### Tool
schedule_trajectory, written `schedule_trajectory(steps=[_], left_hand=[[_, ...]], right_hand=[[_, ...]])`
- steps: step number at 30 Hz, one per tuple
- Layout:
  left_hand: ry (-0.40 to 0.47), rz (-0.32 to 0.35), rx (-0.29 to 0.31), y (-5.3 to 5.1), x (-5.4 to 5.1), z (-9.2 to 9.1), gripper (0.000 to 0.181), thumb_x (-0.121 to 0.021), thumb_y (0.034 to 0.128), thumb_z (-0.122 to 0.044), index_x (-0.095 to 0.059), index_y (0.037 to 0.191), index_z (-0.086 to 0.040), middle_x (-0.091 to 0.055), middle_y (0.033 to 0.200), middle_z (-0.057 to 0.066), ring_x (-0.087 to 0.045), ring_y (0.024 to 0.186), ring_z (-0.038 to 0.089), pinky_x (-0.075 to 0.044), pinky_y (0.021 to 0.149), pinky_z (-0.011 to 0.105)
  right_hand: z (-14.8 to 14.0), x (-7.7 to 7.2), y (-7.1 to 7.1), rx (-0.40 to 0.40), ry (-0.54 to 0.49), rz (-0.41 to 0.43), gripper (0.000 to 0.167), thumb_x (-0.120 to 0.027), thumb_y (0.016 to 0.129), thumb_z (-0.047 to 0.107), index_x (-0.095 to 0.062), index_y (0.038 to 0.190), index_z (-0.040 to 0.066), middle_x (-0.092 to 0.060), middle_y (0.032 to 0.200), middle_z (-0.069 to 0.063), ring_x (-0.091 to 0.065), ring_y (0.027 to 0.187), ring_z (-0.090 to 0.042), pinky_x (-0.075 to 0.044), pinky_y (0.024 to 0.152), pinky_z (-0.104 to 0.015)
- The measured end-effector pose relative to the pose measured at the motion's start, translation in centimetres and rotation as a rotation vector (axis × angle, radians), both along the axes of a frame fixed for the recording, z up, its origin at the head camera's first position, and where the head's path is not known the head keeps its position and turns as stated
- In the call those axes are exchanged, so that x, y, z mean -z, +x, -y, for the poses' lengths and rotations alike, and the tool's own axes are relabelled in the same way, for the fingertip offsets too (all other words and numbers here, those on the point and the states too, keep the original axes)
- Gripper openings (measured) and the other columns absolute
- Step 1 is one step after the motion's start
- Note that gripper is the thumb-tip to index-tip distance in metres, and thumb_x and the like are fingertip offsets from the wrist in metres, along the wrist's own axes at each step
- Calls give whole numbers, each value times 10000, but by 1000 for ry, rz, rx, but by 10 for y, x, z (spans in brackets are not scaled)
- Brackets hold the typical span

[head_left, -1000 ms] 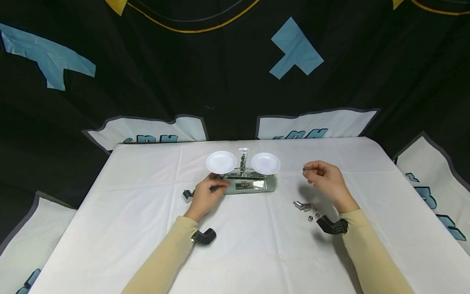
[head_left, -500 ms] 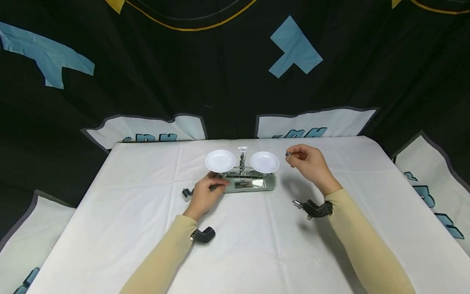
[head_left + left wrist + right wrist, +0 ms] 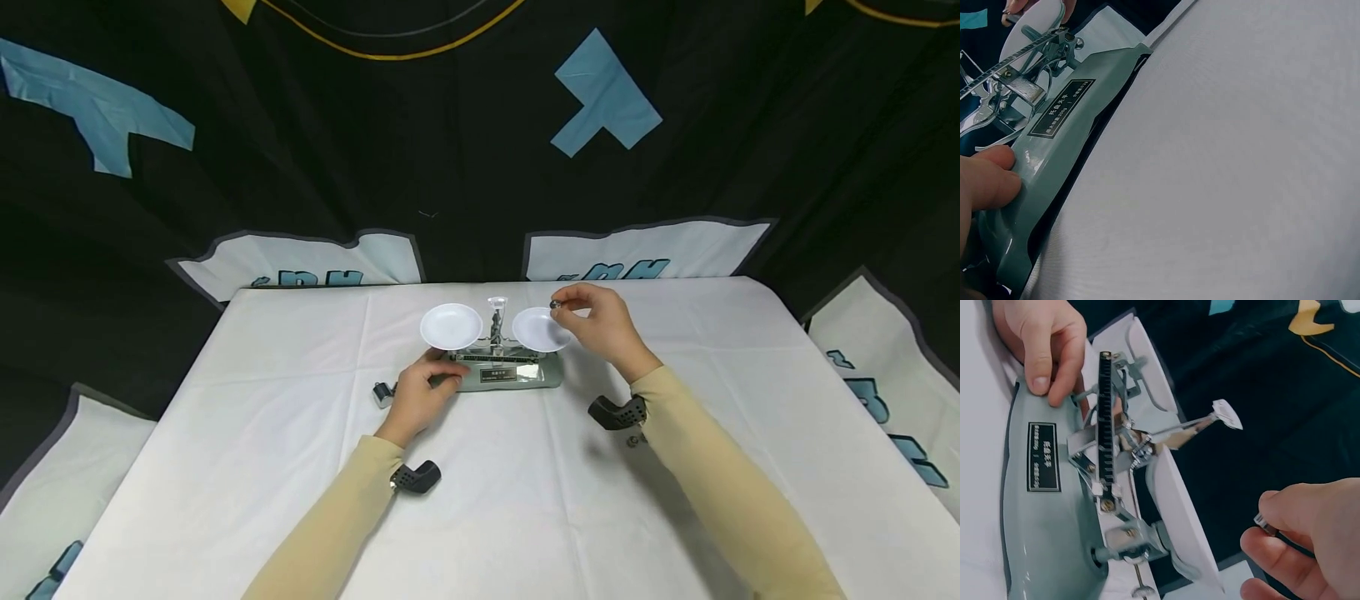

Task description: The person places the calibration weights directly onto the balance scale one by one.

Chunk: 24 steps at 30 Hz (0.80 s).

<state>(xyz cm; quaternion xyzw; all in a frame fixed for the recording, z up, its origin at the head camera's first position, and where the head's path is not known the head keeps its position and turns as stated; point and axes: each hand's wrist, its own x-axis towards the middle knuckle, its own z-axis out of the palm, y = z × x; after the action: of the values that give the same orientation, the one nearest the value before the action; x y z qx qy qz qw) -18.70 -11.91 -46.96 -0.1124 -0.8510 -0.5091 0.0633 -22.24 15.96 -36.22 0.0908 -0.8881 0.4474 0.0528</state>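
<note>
A green-based balance scale with two white pans stands near the table's back. My left hand holds the left end of its base; in the left wrist view, fingers lie on the green metal. Between thumb and fingertips my right hand pinches a small metal weight, just above the right pan. The right wrist view shows this weight off the pan, not touching it. Both pans hold nothing visible.
A shiny metal piece lies left of the scale, close to my left hand. Under my right forearm, small metal weights lie on the white cloth, partly hidden. Dark curtains hang behind the table.
My right hand has moved left and away from me, carrying the small weight from the right side of the table to above the right pan. My left hand has stayed on the base.
</note>
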Motion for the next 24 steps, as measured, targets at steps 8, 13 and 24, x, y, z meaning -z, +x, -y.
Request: schedule_trajectory(steps=[8,13,24], left_hand=[[-10,-16,2,1,-2,0,149,-694,869,5,-791,976,-26,-542,1481,259,-451,1455,411,-376,1206,553],[-9,-18,0,1,-2,0,148,-690,869,4,-793,972,-21,-586,1434,262,-446,1459,408,-365,1216,546],[-9,-17,1,1,-2,0,147,-690,870,9,-791,972,-24,-521,1503,255,-445,1460,407,-342,1230,540]], right_hand=[[15,4,0,-39,-9,-17,217,-702,934,116,-703,1129,22,-730,1092,-180,-642,1061,-298,-416,801,-320],[22,6,0,-49,-13,-14,200,-703,931,111,-709,1112,26,-731,1056,-166,-630,1016,-275,-419,758,-300],[31,12,2,-91,36,-98,184,-727,910,73,-724,1080,2,-753,1002,-182,-678,1009,-330,-345,1189,-565]])
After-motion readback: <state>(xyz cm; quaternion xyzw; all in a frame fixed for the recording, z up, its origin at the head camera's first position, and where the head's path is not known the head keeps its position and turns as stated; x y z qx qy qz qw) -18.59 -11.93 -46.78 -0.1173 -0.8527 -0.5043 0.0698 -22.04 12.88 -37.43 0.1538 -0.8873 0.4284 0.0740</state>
